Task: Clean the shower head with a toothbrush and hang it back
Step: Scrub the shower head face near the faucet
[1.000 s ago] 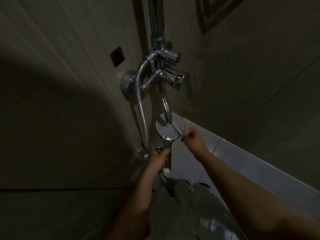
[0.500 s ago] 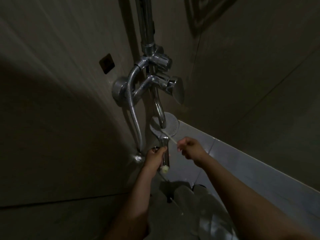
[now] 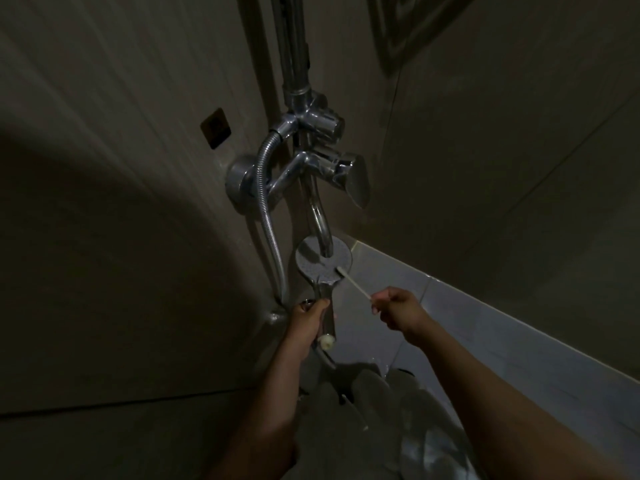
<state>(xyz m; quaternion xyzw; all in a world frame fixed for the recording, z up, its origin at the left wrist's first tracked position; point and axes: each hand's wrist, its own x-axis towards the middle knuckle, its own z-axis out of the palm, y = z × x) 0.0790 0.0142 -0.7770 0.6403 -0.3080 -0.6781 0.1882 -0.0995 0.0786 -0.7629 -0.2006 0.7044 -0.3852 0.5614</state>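
Shower head point(image 3: 313, 263): face turned up toward the camera, directly below the tap spout point(image 3: 320, 223); judged so the nozzles can be reached
Left hand point(image 3: 308, 323): wrapped closed round its handle, below the spout; head sits above the fist
Right hand point(image 3: 398, 308): pinching the toothbrush point(image 3: 353, 283) by its tail, right of the spout; bristles touch the face's lower right edge

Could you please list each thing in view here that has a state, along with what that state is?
shower head: off its hanger, held face-up under the spout.
toothbrush: held by its end, bristles on the shower head's face.
left hand: closed around the shower head's handle.
right hand: pinching the toothbrush.
hose: attached, hanging in a loop.
spout: no water visible.
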